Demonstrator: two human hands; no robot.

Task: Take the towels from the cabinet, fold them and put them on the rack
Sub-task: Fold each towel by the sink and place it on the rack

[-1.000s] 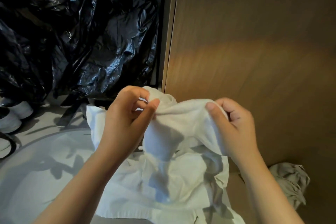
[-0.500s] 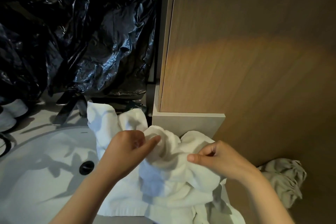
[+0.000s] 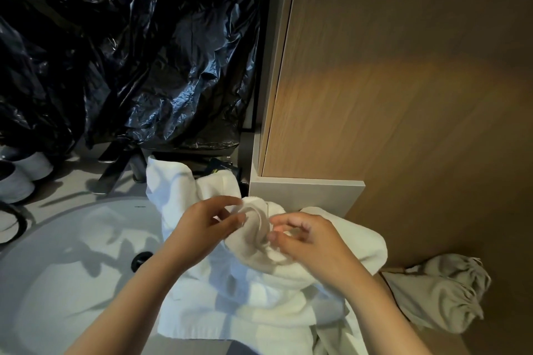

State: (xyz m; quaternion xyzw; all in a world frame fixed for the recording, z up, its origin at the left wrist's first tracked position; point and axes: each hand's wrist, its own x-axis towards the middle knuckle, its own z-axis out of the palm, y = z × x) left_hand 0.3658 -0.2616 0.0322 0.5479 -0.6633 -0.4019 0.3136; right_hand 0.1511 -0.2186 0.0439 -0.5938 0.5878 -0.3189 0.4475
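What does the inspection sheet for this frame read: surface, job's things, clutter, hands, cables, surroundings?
Surface: pale sink basin set in a counter, drain visible.
Job's things: white towel, bunched, not folded, lying over the basin's right rim.
Clutter: grey drawstring bag at right; pale slippers at left.
Grippers: left hand and right hand each pinch a towel fold.
Cables: dark loop at left edge, possibly a cord.
Surroundings: black plastic bags; wooden panel.

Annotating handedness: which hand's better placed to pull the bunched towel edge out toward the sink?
Left, probably. The left hand pinches the towel edge and sits on the sink side; the right hand is nearer the wooden panel, its grip blurred.
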